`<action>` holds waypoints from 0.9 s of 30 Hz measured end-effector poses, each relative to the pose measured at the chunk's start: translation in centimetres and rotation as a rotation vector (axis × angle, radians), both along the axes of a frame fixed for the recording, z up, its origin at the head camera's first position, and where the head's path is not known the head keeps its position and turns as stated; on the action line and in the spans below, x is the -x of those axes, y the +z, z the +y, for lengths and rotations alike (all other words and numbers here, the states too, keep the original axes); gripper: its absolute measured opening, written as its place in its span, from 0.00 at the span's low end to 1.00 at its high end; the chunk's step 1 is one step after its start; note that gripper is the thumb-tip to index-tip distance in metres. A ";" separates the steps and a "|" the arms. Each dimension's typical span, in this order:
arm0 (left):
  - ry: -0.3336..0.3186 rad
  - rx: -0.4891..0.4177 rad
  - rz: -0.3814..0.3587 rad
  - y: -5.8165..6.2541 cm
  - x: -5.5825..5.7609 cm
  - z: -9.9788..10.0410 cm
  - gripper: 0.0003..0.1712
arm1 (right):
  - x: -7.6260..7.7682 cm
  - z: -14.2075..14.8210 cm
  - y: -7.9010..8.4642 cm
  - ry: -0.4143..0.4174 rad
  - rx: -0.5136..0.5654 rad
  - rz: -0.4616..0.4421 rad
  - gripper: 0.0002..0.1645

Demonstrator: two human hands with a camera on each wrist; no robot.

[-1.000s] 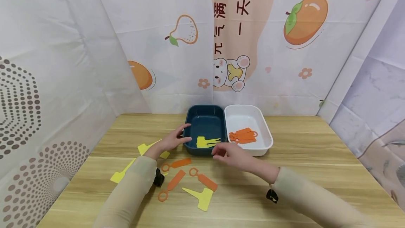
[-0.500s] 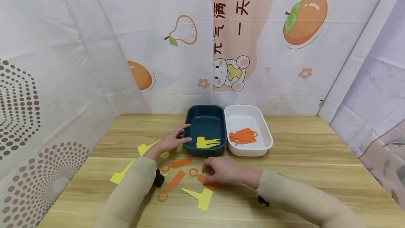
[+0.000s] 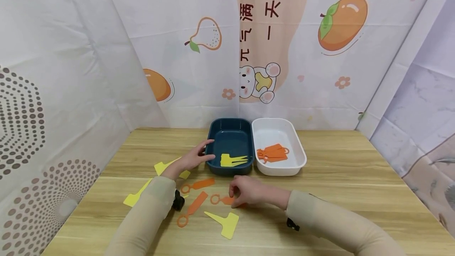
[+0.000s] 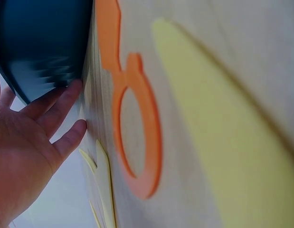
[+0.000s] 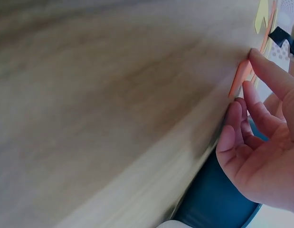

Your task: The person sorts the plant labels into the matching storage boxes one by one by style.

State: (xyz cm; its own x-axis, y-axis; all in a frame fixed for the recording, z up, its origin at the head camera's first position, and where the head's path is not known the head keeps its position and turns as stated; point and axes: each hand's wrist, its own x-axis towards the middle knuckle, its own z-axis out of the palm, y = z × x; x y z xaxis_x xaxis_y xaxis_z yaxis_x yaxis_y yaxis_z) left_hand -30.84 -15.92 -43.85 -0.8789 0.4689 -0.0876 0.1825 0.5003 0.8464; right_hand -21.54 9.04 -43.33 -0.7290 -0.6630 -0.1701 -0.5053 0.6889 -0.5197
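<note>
My right hand pinches an orange ring-ended plant tag by its flat end, between thumb and fingertip, low over the table. In the right wrist view that tag shows between the thumb and a finger. My left hand rests at the left rim of the dark blue tray, thumb and fingers extended. The left wrist view has its fingertips against the tray's wall. Yellow T-shaped plant labels lie inside that tray. Orange tags lie in the white tray beside it.
Two more orange tags, one nearer the trays and one nearer me, lie between my arms. A yellow label lies in front of them. Further yellow labels lie around my left forearm. A printed curtain hangs behind the table.
My right hand has come from the front of the trays down to the orange tag on the table. The tag has turned nearly sideways under its fingers. My left hand stays put.
</note>
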 end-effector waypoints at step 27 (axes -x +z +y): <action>0.000 0.016 0.024 0.0 0.0 0.0 0.37 | 0.9 0.0 0.3 0.024 0.054 -0.126 0.12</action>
State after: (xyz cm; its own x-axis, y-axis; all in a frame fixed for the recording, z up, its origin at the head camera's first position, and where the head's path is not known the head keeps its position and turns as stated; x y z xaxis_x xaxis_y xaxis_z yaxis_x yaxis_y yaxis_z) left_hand -30.82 -15.92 -43.81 -0.8807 0.4678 -0.0740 0.2031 0.5141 0.8333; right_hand -22.42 9.02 -43.01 -0.6876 -0.6910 -0.2230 -0.4498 0.6465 -0.6162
